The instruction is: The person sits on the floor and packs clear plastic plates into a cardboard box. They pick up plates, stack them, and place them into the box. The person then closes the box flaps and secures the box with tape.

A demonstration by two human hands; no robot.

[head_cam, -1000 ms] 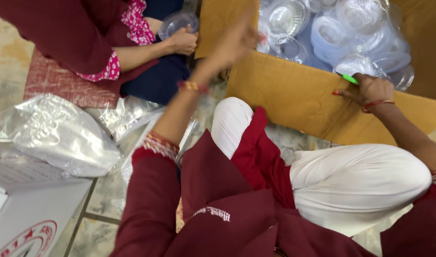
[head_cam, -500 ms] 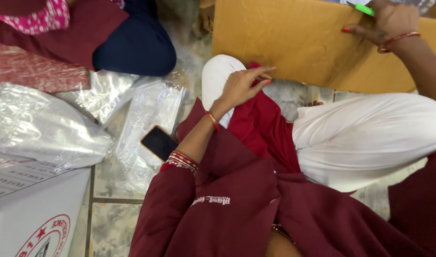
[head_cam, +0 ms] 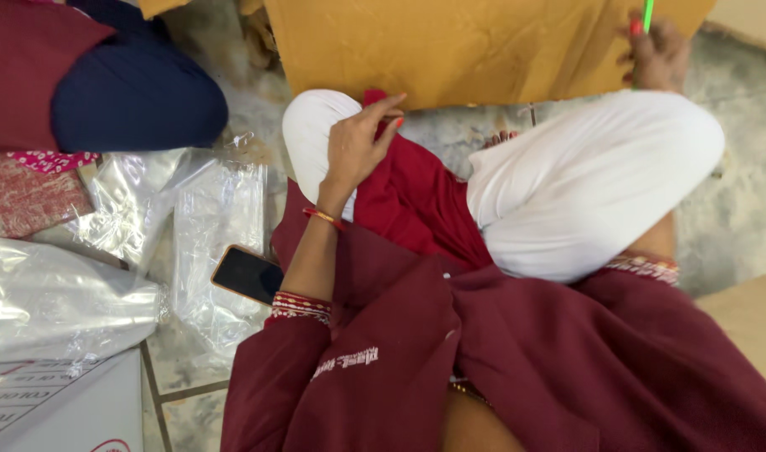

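Since the earlier frame, left hand [head_cam: 356,144] was lowered onto white knee, fingers loosely curled, empty; thin green marker pen [head_cam: 648,14], upright, was pinched by right hand [head_cam: 660,55] at one o'clock.

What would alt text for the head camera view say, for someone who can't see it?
Looking down at a seated person in maroon top and white trousers: the left hand rests on the left knee, the right hand holds a green pen against a cardboard flap. A phone and clear plastic bags lie on the tiled floor at left, near another person's knee.
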